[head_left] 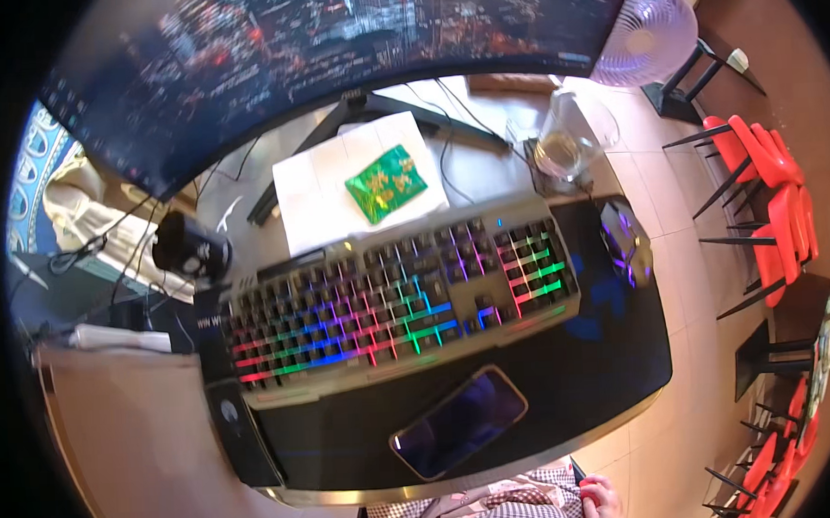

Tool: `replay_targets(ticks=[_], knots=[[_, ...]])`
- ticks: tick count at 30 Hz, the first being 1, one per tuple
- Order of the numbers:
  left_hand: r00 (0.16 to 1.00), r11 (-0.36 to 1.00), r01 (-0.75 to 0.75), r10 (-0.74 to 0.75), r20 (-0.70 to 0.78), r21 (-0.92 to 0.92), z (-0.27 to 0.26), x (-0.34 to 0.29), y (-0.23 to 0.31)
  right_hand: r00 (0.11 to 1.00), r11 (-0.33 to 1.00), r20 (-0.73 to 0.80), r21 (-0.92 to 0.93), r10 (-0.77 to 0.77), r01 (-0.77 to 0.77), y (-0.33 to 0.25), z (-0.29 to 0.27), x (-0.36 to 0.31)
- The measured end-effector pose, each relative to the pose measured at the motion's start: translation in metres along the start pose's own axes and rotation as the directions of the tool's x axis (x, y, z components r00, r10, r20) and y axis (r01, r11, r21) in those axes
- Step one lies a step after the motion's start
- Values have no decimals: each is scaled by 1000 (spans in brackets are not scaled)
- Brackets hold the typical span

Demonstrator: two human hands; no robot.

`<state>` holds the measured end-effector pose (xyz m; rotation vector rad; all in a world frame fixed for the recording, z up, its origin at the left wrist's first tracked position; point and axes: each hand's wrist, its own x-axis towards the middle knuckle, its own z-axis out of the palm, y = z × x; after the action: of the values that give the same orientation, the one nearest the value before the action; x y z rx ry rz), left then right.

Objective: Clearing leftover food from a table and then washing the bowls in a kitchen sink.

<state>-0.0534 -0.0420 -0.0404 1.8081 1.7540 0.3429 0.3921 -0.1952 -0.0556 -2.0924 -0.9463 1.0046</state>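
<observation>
At the lower edge, right of my checked clothing (500,510), my right hand (602,504) rests with its fingers curled beside a small red part; what they hold, if anything, I cannot make out. My left hand does not show; only a bit of red appears at the lower edge left of the clothing. Nearest to me on the black desk mat (339,438) lies a dark-screened phone (459,422), set at a slant. Beyond it sits a keyboard (403,301) with rainbow backlighting, and a lit mouse (625,243) is to its right.
A green packet (386,183) lies on white paper (310,185) under a large curved monitor (331,40). A clear jug (563,151) with some liquid stands back right, and a black mug (190,248) at left. A fan (644,38) and red chairs (773,229) stand beyond the desk.
</observation>
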Motion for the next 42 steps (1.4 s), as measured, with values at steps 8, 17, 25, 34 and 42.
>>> replay_targets(ticks=[8, 17, 25, 34, 42], knots=[[932, 955, 296, -281, 228, -32, -4, -19, -55, 782, 761, 55, 195, 621, -618, 20, -10, -3], [389, 913, 221, -405, 827, 343, -48, 22, -76, 650, 759, 392, -302, 651, -577, -32, -50, 0], [271, 901, -430, 75, 960, 51, -170, 271, 203, 790, 790, 13, -48, 612, -611, -116, -75, -57], [26, 878, 56, 475, 880, -476, -133, 174, 458, 666, 717, -280, 159, 692, -679, -75, -72, -106], [-182, 918, 12, 392, 902, -397, -23, 102, 640, 668, 740, -323, 351, 671, -573, 64, -191, -127]])
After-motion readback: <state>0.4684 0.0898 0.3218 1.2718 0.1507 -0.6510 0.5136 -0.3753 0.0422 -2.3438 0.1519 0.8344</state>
